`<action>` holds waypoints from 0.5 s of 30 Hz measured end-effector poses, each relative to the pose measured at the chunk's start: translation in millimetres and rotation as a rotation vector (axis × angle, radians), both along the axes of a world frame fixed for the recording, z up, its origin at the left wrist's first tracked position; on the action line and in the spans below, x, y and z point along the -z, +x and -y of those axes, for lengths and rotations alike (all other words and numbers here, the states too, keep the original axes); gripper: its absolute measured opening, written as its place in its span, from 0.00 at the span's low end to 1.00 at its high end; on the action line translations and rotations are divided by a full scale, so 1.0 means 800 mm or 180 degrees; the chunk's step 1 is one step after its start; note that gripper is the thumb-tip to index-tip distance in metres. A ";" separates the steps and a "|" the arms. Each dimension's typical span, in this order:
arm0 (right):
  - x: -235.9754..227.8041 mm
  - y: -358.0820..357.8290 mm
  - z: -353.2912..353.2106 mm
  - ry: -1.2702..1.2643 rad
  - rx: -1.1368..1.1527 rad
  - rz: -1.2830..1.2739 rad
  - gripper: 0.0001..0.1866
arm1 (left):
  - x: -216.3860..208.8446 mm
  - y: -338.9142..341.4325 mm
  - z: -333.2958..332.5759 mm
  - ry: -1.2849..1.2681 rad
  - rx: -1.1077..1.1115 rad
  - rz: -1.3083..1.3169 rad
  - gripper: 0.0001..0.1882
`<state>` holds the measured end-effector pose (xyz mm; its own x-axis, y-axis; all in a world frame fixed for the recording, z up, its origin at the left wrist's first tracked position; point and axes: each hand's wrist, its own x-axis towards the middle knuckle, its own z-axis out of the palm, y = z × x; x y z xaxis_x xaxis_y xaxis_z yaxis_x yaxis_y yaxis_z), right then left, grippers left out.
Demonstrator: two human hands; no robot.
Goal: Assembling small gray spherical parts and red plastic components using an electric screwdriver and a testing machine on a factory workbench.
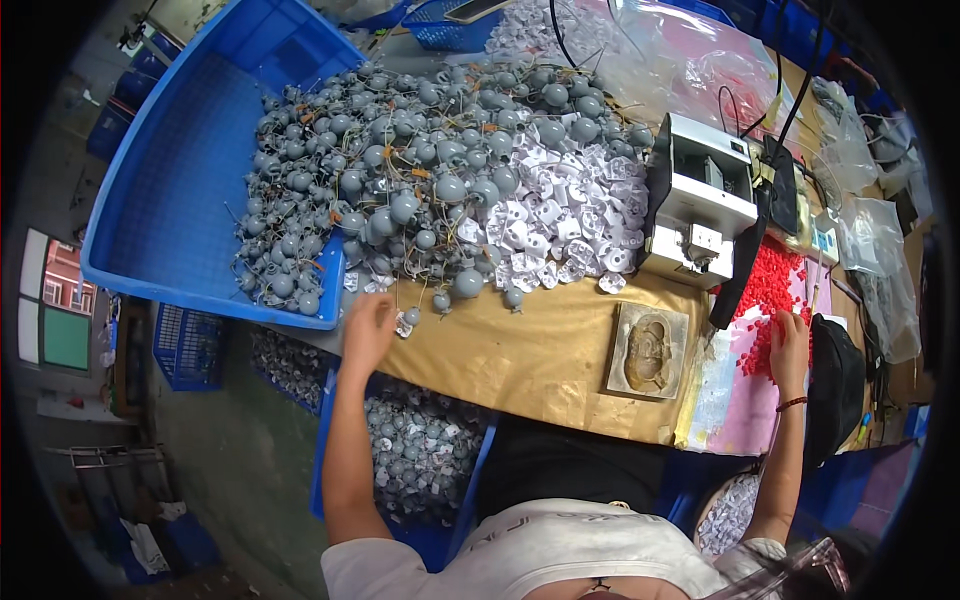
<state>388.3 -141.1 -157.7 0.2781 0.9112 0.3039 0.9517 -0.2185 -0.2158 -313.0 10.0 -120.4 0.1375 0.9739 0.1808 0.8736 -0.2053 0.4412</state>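
Note:
My left hand (370,328) is at the table's front edge beside the blue bin, its fingers curled together. Just right of the fingertips sits a small grey ball part with a white piece (406,322); whether the fingers hold anything is hidden. Above it rises a big heap of grey ball-shaped parts (400,205) with thin wires. White plastic pieces (570,215) lie piled against the heap's right side. At the far right my right hand (790,348), below a dark bead bracelet, reaches into small red pieces (768,290). Its fingers are drawn together; what they pinch does not show.
A tipped blue bin (190,190) stands at left. A white and metal bench machine (700,205) stands right of the white pile. A metal block with a hollow mould (647,350) lies on the brown-covered table (500,350). Below, another bin holds grey parts (420,450). A black bag (838,380) sits near my right hand.

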 end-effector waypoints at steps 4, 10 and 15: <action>0.013 0.009 -0.001 -0.0100 -0.0066 0.0079 0.11 | 0.033 -0.028 -0.053 0.0301 -0.0283 -0.0060 0.17; 0.018 0.010 -0.013 -0.0163 -0.0057 0.0083 0.10 | 0.074 -0.025 -0.089 0.0199 -0.0750 -0.0082 0.21; 0.014 0.015 -0.013 -0.0248 -0.0062 0.0035 0.09 | 0.063 -0.055 -0.096 -0.0316 -0.0758 0.0610 0.15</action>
